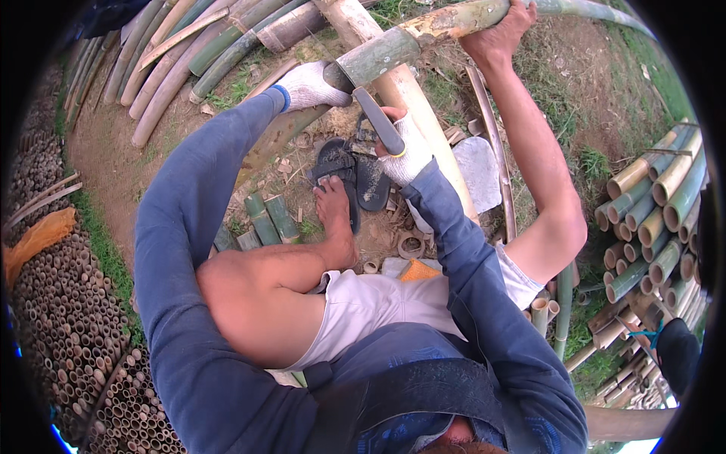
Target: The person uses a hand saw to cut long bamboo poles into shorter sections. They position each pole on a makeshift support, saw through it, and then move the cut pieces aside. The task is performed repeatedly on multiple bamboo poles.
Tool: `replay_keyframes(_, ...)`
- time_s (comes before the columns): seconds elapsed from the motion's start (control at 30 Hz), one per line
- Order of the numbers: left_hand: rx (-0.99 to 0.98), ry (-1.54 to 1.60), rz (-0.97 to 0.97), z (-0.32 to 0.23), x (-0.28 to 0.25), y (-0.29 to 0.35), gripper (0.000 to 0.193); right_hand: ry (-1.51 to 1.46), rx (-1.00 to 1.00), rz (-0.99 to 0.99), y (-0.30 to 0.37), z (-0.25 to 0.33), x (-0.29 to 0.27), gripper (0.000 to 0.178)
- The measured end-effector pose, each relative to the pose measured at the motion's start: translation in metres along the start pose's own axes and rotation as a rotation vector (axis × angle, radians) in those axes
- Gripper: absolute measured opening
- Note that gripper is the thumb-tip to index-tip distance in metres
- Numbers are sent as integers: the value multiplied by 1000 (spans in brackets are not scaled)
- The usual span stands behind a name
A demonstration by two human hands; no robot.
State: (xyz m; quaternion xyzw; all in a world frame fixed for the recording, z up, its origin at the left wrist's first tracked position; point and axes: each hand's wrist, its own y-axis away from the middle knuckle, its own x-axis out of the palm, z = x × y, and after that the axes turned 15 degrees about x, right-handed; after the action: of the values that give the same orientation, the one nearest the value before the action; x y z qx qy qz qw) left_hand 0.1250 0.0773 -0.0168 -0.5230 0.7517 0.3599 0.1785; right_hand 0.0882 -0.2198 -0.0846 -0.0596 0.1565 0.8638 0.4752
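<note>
A thick green bamboo pole [378, 57] lies slanting across the far part of the head view, its dark near end toward my left hand. My left hand [314, 85], in a white knit glove with a blue cuff, is closed on that end. My right hand [409, 153], gloved in white with bare fingertips, grips a dark, broad-bladed knife [378, 121]. The handle is hidden in my fist. The blade's far tip meets the underside of the pole's end. My bare right foot [499, 34] presses on the pole farther right.
A pale log [431, 125] runs beneath the pole. Black sandals [372, 184] and short bamboo pieces [271, 218] lie by my left foot. Long poles [170, 83] rest at far left. Stacked bamboo stands at right [654, 212] and in a dense pile at left [68, 325].
</note>
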Motion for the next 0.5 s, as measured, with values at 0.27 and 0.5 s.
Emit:
replay_keyframes(0.27,38,-112,-45,9,18,2,119,43,72,69,23,20,-22,64)
replay_keyframes(0.5,15,131,24,9,10,3,106,83,-218,-92,23,-12,-13,66)
